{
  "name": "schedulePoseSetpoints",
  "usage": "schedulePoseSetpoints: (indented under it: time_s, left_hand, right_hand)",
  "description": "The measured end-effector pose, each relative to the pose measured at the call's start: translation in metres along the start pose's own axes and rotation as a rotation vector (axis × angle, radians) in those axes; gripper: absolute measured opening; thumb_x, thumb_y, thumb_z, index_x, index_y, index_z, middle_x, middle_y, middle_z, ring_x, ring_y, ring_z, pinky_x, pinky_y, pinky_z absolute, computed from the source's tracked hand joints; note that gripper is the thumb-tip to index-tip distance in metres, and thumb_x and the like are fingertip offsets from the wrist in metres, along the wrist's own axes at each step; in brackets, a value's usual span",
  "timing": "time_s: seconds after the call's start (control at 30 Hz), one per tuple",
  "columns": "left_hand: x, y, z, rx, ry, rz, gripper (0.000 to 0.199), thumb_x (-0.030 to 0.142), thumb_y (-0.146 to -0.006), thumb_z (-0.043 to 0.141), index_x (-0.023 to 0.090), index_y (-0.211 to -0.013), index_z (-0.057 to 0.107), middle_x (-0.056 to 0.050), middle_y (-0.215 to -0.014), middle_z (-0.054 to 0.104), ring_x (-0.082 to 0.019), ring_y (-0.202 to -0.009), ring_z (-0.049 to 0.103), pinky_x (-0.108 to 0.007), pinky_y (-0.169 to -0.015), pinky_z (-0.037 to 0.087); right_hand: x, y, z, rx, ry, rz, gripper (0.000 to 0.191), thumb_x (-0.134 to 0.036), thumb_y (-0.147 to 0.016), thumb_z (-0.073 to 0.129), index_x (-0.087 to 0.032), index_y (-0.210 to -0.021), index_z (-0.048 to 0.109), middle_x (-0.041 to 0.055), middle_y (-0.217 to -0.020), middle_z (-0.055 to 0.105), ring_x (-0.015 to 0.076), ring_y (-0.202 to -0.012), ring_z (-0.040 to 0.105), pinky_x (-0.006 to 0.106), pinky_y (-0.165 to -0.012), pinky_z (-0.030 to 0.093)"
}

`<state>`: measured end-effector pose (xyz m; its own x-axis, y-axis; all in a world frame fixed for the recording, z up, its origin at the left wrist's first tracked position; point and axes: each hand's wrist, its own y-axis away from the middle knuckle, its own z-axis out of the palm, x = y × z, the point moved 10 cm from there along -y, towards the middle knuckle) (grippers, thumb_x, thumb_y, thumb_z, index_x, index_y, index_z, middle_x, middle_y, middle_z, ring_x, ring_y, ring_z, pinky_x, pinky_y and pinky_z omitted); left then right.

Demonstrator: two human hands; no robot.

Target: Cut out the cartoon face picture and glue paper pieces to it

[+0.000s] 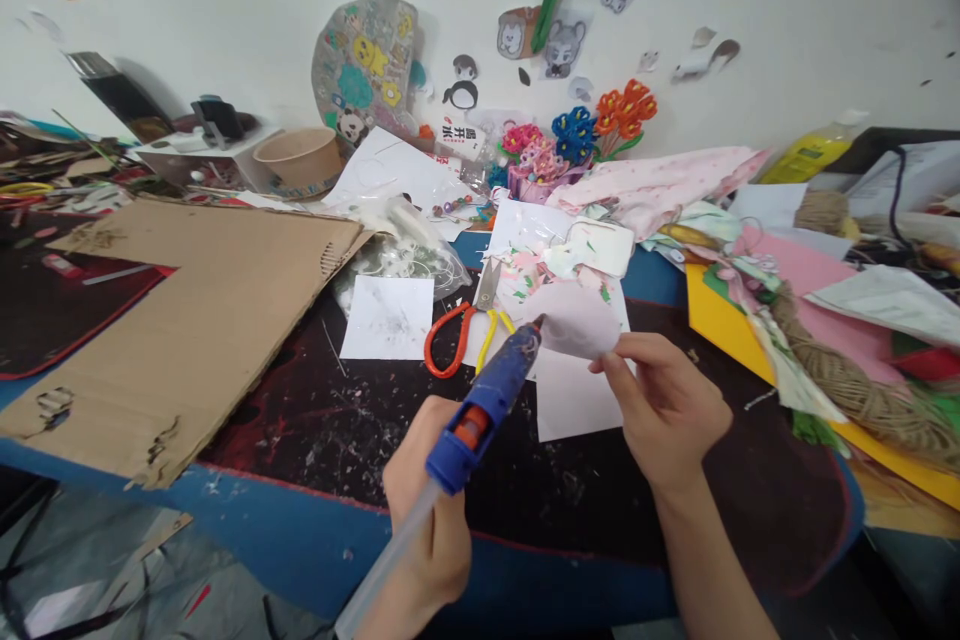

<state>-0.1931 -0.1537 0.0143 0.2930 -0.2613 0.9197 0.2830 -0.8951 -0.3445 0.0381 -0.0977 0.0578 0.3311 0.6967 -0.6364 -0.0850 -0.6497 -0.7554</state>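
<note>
Glue gun [491,395] sits in the left hand [427,520], which is clenched round its grip, nozzle tip just touching the near edge of a pale pink paper piece [574,320]. The right hand [664,400] pinches that piece by its lower right edge and holds it a little above the white sheet [570,390] on the surface [315,430]. Judging from this, the bead should go on thin, with the nozzle kept moving along the edge so no blob forms. Fingertips look close to the tip and would do well to stay back from the hot glue. Scissors [461,330] lie just left of the nozzle, clear of both hands.
</note>
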Motion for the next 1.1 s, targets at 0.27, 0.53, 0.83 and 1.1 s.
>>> schedulePoseSetpoints:
  time_s: [0.27, 0.53, 0.83, 1.1]
  left_hand:
    - [0.004, 0.008, 0.019, -0.187, 0.032, -0.024, 0.045, 0.048, -0.102, 0.033, 0.018, -0.091, 0.064, -0.004, -0.078, 0.057, -0.015, -0.065, 0.049, -0.029, -0.062, 0.037]
    - [0.004, 0.007, 0.016, -0.159, 0.036, -0.022, 0.044, 0.047, -0.102, 0.032, 0.017, -0.090, 0.063, -0.003, -0.076, 0.055, -0.014, -0.064, 0.047, -0.029, -0.061, 0.035]
    - [0.004, 0.004, 0.014, -0.187, -0.009, -0.018, 0.043, 0.044, -0.103, 0.032, 0.017, -0.090, 0.064, -0.004, -0.076, 0.056, -0.014, -0.063, 0.049, -0.028, -0.059, 0.038]
    - [0.015, 0.017, 0.027, -0.276, -0.004, 0.104, 0.044, 0.046, -0.103, 0.028, 0.017, -0.097, 0.062, -0.004, -0.079, 0.056, -0.015, -0.065, 0.051, -0.028, -0.060, 0.039]
  right_hand:
    - [0.004, 0.002, -0.002, 0.008, -0.026, 0.027, 0.019, -0.004, -0.085, 0.067, -0.021, -0.094, 0.070, 0.0007, -0.078, 0.068, 0.0158, -0.070, 0.066, 0.032, -0.070, 0.055]
    - [0.006, 0.003, -0.002, 0.013, -0.002, 0.062, 0.011, -0.010, -0.086, 0.068, -0.021, -0.090, 0.069, 0.0003, -0.075, 0.068, 0.0154, -0.065, 0.066, 0.031, -0.066, 0.057]
    - [0.005, 0.001, -0.002, 0.014, -0.023, 0.073, 0.013, -0.008, -0.086, 0.069, -0.021, -0.089, 0.070, -0.0004, -0.074, 0.069, 0.0141, -0.062, 0.066, 0.029, -0.063, 0.056]
    - [0.005, 0.000, -0.004, 0.032, -0.010, 0.097, 0.012, -0.010, -0.085, 0.070, -0.022, -0.087, 0.072, -0.0010, -0.070, 0.069, 0.0131, -0.061, 0.065, 0.026, -0.061, 0.058]
